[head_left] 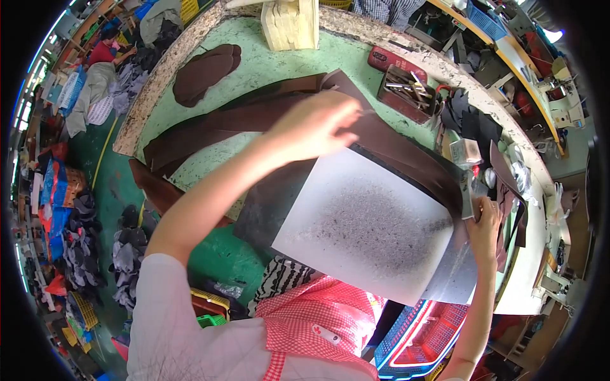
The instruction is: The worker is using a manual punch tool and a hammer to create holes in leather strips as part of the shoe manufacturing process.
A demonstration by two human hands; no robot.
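A long dark brown leather sheet lies across the green worktable. On its near part rests a white cutting board, speckled with dark marks. My left hand reaches over the far corner of the board and pinches the edge of the leather there. My right hand is at the board's right edge, closed around a metal tool that stands against the leather.
A red tray of metal tools sits at the table's far right, with dark cut pieces beside it. A brown sole-shaped stack and a pale wooden block lie farther back. Baskets stand below the table's near edge.
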